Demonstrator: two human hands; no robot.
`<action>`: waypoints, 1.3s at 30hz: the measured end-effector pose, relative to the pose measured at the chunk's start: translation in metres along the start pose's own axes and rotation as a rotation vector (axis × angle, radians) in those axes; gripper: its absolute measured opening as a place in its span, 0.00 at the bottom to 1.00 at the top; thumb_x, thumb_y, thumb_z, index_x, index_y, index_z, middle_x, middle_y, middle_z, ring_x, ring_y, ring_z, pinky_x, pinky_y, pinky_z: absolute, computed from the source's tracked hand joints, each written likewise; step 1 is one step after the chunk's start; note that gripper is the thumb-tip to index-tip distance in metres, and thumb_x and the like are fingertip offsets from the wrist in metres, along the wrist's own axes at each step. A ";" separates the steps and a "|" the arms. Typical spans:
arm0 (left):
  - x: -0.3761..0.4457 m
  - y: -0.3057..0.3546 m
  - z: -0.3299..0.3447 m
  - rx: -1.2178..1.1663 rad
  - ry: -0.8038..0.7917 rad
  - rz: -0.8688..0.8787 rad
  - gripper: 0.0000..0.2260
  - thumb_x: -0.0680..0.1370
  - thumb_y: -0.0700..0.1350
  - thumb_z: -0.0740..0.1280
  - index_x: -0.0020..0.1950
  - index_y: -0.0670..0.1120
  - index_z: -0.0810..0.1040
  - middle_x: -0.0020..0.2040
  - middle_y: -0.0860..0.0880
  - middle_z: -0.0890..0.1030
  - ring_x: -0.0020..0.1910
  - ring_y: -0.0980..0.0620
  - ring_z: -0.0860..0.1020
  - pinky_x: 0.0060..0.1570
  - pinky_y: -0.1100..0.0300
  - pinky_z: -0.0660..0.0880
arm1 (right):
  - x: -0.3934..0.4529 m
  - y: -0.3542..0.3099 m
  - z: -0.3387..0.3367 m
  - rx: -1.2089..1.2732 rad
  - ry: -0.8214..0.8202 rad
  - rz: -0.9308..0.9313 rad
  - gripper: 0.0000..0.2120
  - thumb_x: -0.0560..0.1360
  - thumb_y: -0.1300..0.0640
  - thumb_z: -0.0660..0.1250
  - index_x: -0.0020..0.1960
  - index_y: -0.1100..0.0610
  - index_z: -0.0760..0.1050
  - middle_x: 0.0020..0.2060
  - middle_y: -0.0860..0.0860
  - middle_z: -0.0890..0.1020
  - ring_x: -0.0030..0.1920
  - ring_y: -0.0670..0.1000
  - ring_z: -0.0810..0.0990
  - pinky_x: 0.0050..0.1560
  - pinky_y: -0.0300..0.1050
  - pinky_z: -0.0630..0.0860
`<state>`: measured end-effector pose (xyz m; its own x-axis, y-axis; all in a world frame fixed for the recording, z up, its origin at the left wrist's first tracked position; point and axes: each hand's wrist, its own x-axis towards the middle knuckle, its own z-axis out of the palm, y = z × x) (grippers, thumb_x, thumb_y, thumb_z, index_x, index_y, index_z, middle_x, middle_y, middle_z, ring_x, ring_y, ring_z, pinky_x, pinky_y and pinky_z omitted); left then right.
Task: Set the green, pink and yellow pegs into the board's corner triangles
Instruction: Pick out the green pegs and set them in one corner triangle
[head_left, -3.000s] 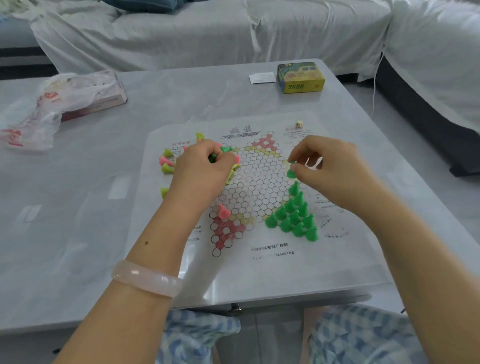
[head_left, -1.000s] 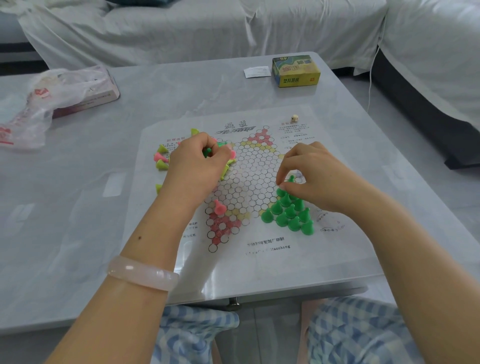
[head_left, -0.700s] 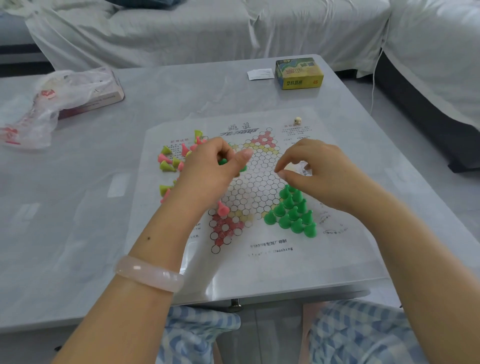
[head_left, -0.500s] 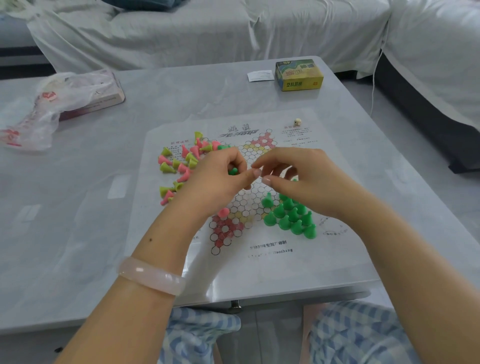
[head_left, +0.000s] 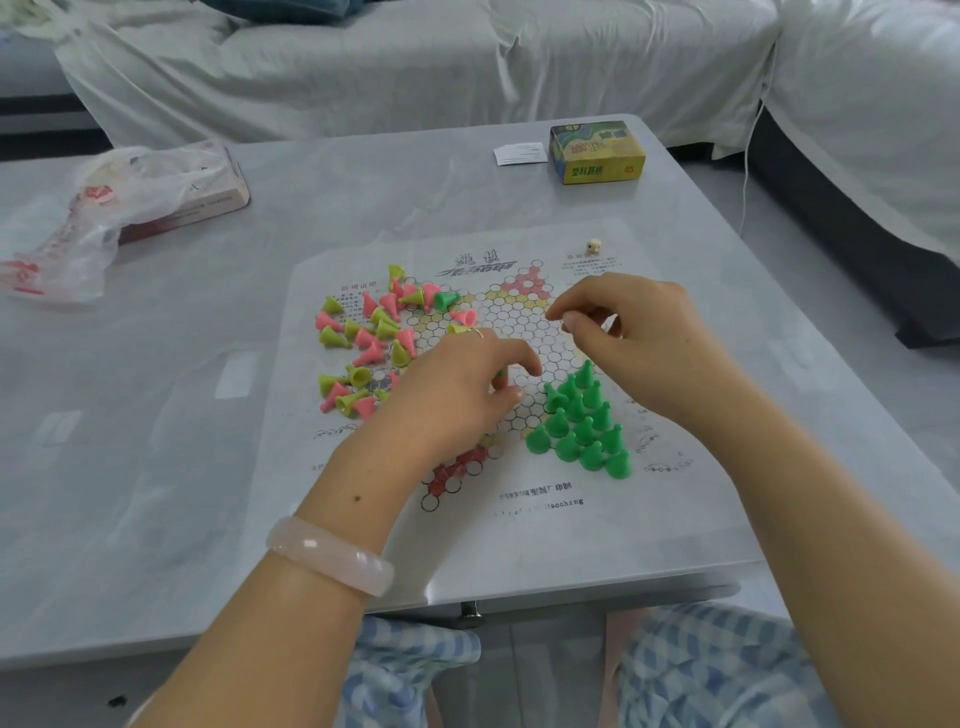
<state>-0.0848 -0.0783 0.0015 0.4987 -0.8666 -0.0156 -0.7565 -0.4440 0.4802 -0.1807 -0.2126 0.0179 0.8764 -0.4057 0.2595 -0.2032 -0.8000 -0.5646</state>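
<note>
The left hand (head_left: 457, 384) covers part of the board's (head_left: 519, 332) hexagon field and the upper part of the near red corner triangle (head_left: 452, 475), so any peg standing under the palm cannot be seen. Its fingers curl inward, and a sliver of green (head_left: 500, 373) shows between thumb and fingertips; it appears to be a green peg pinched there, though most of it is hidden. The right hand (head_left: 639, 338) hovers over the board's right side with fingers curled, thumb and forefinger drawn close together; nothing is visible between them, and whether they hold anything cannot be told. It blocks the printed text and the right corner behind it.

A group of green pegs (head_left: 579, 423) stands upright in a triangle at the near right corner, just below the right hand. A loose heap of pink and yellow pegs (head_left: 371, 348) lies tipped over on the board's left side, with one stray green peg (head_left: 445, 300) on its side at the heap's far edge. The far red triangle (head_left: 524, 280) holds no pegs.

The printed lettering on the sheet is too small to read. A small pale die (head_left: 594, 246) sits at the board's far right. On the grey table (head_left: 156, 467) lie a yellow-green box (head_left: 597, 153), a white slip (head_left: 519, 154) beside it, and a crumpled plastic bag (head_left: 93, 218) over a flat carton at the far left. A pale bangle (head_left: 330, 556) circles the left wrist. Checked blue fabric (head_left: 701, 675) shows below the table edge, cut off by the frame.
</note>
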 end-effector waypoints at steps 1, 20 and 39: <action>0.000 0.001 0.001 0.006 -0.010 0.025 0.10 0.77 0.45 0.63 0.57 0.54 0.76 0.40 0.56 0.71 0.44 0.55 0.70 0.46 0.58 0.69 | 0.000 0.000 0.000 0.002 -0.004 0.002 0.09 0.75 0.60 0.61 0.49 0.52 0.79 0.35 0.36 0.74 0.37 0.35 0.73 0.41 0.19 0.65; 0.011 0.012 0.008 0.084 -0.035 0.062 0.09 0.74 0.49 0.66 0.54 0.51 0.78 0.41 0.54 0.72 0.43 0.54 0.70 0.42 0.59 0.68 | -0.001 0.003 -0.003 0.015 0.010 0.019 0.09 0.75 0.60 0.60 0.48 0.52 0.79 0.35 0.36 0.75 0.38 0.37 0.74 0.41 0.21 0.66; 0.001 0.008 -0.016 -0.550 0.254 -0.103 0.06 0.72 0.43 0.71 0.39 0.53 0.77 0.34 0.58 0.78 0.29 0.66 0.72 0.33 0.72 0.71 | -0.001 -0.001 0.003 0.099 -0.004 0.065 0.08 0.76 0.54 0.62 0.46 0.52 0.80 0.29 0.36 0.75 0.33 0.34 0.73 0.36 0.21 0.65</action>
<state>-0.0840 -0.0791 0.0194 0.6943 -0.7139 0.0914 -0.4036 -0.2811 0.8707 -0.1803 -0.2096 0.0159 0.8648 -0.4529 0.2168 -0.2154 -0.7246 -0.6547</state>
